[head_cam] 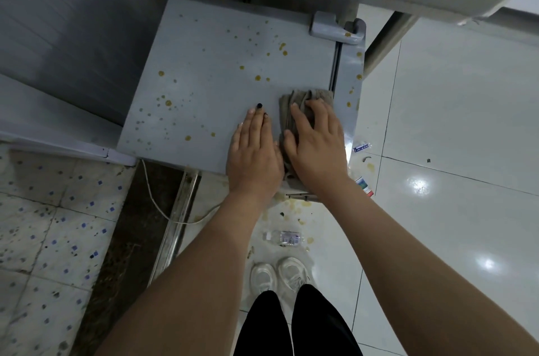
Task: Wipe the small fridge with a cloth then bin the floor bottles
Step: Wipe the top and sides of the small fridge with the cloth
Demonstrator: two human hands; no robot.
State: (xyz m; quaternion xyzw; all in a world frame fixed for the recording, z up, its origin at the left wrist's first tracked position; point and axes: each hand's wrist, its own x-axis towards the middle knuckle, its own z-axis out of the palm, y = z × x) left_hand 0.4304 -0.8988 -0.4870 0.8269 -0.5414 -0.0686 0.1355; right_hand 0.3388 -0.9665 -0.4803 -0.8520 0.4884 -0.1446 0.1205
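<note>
At fridge top right edge, right hand presses cloth.

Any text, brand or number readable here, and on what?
Nothing can be read.
Fridge: no text, only stains.
Clear bottle by the shoes: label too blurred.
Blue label beside the fridge: too small.
Green-and-red label below it: blurred.
</note>
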